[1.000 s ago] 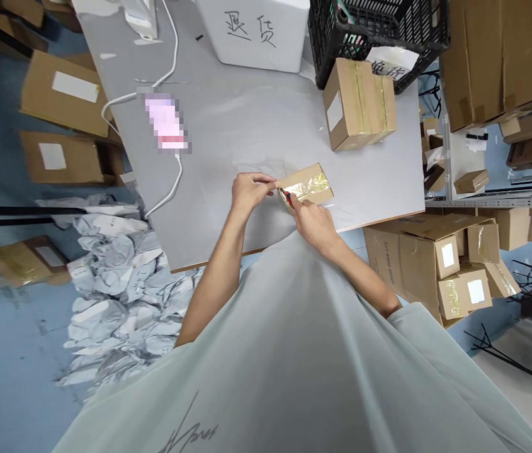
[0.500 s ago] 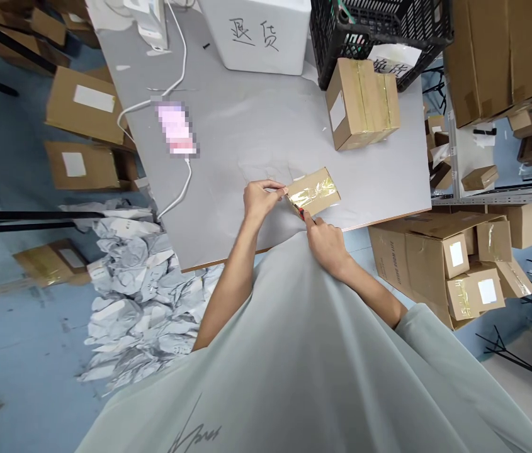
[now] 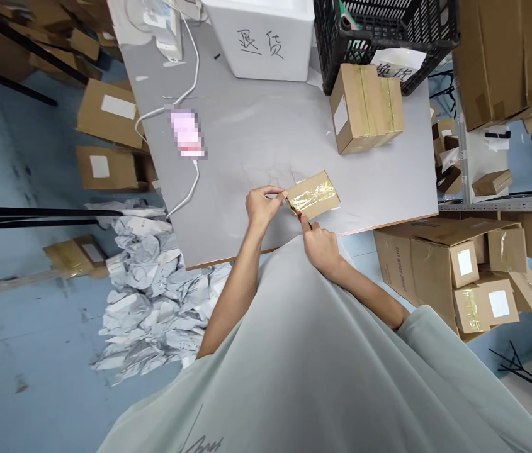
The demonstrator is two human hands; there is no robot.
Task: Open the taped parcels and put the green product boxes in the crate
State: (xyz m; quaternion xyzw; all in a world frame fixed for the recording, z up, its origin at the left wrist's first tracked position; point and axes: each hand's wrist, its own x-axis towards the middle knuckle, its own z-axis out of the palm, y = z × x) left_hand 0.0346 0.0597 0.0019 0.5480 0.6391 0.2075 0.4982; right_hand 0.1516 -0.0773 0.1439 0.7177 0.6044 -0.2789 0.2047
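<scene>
A small cardboard box [image 3: 316,192] with shiny yellowish tape along its top lies tilted near the front edge of the grey table [image 3: 228,207]. My left hand [image 3: 264,206] closes its thumb and fingers on the box's left corner. From the near side, my right hand [image 3: 321,248] grips a red and black box cutter [image 3: 299,216]. The cutter's tip is at the box's left end, close to my left fingertips. The blade itself is too small to make out clearly.
Behind the box stand a taped carton [image 3: 364,113], a white bin [image 3: 266,47] and a black crate [image 3: 329,56]. A phone [image 3: 187,133] with a white cable lies at left. Wrapped parcels [image 3: 152,302] heap on the floor; a large carton [image 3: 417,270] stands right.
The right hand and cutter have shifted slightly down and left along the box's left end. My left hand stays at the corner. The whole view has turned a little.
</scene>
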